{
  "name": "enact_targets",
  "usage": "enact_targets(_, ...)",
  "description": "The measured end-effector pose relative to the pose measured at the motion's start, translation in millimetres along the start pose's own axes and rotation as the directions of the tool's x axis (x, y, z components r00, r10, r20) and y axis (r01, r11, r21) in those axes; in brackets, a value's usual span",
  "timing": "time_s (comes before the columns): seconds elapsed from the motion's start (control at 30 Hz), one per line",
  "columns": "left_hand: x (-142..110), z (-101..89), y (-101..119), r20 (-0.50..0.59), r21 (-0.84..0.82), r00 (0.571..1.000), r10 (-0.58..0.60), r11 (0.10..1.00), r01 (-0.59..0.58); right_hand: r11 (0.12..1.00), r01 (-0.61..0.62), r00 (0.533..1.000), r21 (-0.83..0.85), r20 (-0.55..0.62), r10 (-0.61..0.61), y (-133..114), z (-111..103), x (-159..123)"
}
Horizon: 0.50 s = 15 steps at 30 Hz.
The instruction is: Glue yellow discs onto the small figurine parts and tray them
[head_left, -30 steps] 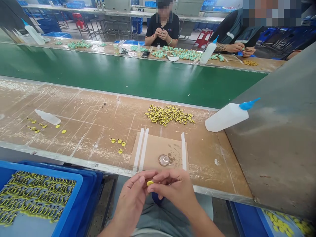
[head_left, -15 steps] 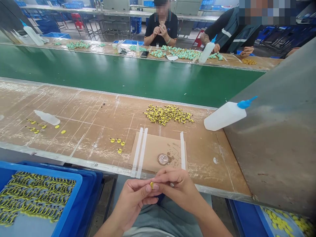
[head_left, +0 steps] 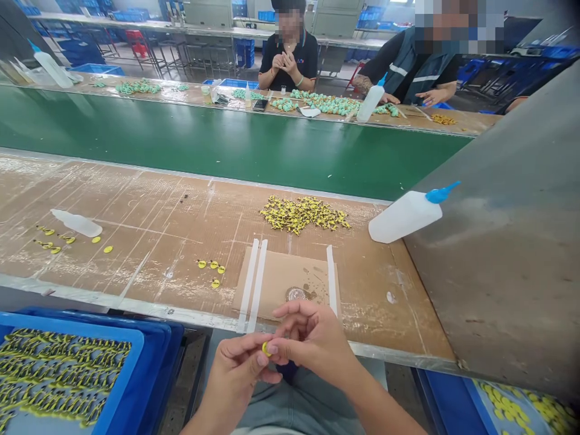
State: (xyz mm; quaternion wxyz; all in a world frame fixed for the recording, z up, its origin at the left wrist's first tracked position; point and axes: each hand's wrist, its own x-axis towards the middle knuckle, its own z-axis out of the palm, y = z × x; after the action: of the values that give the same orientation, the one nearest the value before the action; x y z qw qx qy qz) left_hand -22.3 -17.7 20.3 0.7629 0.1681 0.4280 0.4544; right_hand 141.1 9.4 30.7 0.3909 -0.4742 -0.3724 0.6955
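Observation:
Above my lap, at the table's front edge, my left hand [head_left: 242, 368] pinches a small round yellow piece [head_left: 266, 348] between thumb and fingers. My right hand [head_left: 312, 338] meets it there, its thumb pressed against the same piece and its index finger raised and curled. Most of the piece's far side is hidden by the fingers. Just beyond my right hand, a small puddle of clear liquid [head_left: 296, 294] sits on a cardboard sheet [head_left: 276, 278] held by white tape strips. Farther back lies a heap of small yellow-and-black pieces [head_left: 303, 214].
A white squeeze bottle [head_left: 405, 216] leans by a metal panel [head_left: 493, 241] at right. Several yellow discs [head_left: 214, 264] lie left of the cardboard. Blue trays of pieces flank me, a filled tray [head_left: 136, 362] at left. Beyond the green belt [head_left: 217, 139], two people sit working.
My right fingers have lifted and spread a little from my left fingertips, showing more of the yellow piece. The view has shifted slightly. Across the belt, one person's hand has opened out.

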Motion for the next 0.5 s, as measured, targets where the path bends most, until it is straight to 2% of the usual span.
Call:
enact_targets(0.13, 9, -10.7, 0, -0.03, -0.102, 0.997, -0.075, 0.992, 0.072, 0.956, 0.213, 0.971, -0.202, -0.064, -0.23, -1, 2, 15)
enact_targets(0.23, 14, -14.4, -2, -0.054, -0.18, 0.993, -0.107, 0.979, 0.095, 0.877, 0.308, 0.908, -0.368, -0.162, -0.387, -8, -8, 37)
enact_targets(0.3, 16, -14.0, -2, -0.082, -0.225, 0.989, -0.123, 0.969, 0.102, 0.761, 0.301, 0.831, -0.575, -0.233, -0.505, -14, -23, 57)
enact_targets(0.37, 18, -12.5, -2, -0.109, -0.255, 0.985, -0.135, 0.961, 0.104, 0.566, 0.2, 0.736, -0.8, -0.26, -0.626, -22, -44, 81)
enact_targets(0.43, 20, -11.4, -3, -0.129, -0.272, 0.982, -0.14, 0.957, 0.1, 0.499, 0.146, 0.708, -0.854, -0.262, -0.656, -27, -67, 104)
enact_targets(0.5, 24, -11.2, -4, -0.144, -0.286, 0.981, -0.13, 0.954, 0.085, 0.452, 0.127, 0.706, -0.883, -0.24, -0.667, -29, -85, 125)
